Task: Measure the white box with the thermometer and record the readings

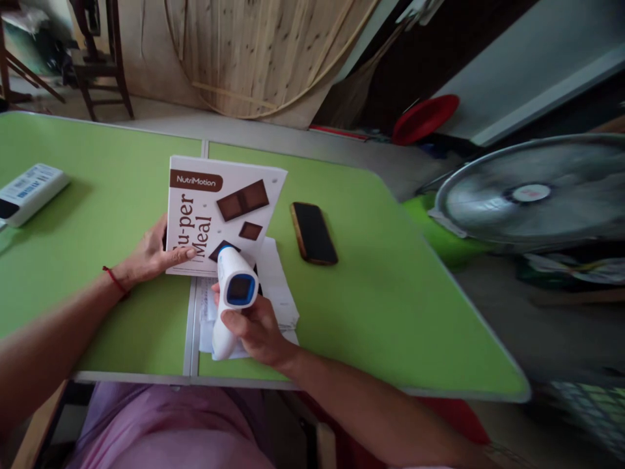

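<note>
My left hand [159, 254] grips the left edge of a white NutriMotion box [244, 176] with brown chocolate pieces printed on it, thumb across its front. The box is held up, tilted, above the green table. In my right hand [258, 329] is a white infrared thermometer [234, 270] with a blue-rimmed dark screen facing me. Its front end is before the lower part of the box; I cannot tell whether they touch. White papers [280, 280] with some writing lie beneath, partly hidden by the box and my right hand.
On the green folding table [390, 312], a dark-screened phone [315, 232] lies right of the box. A white device [34, 189] with a label and cable lies at far left. A large fan [530, 192] stands beyond the right edge. Behind are a wooden chair [100, 65] and a round wooden board [263, 52].
</note>
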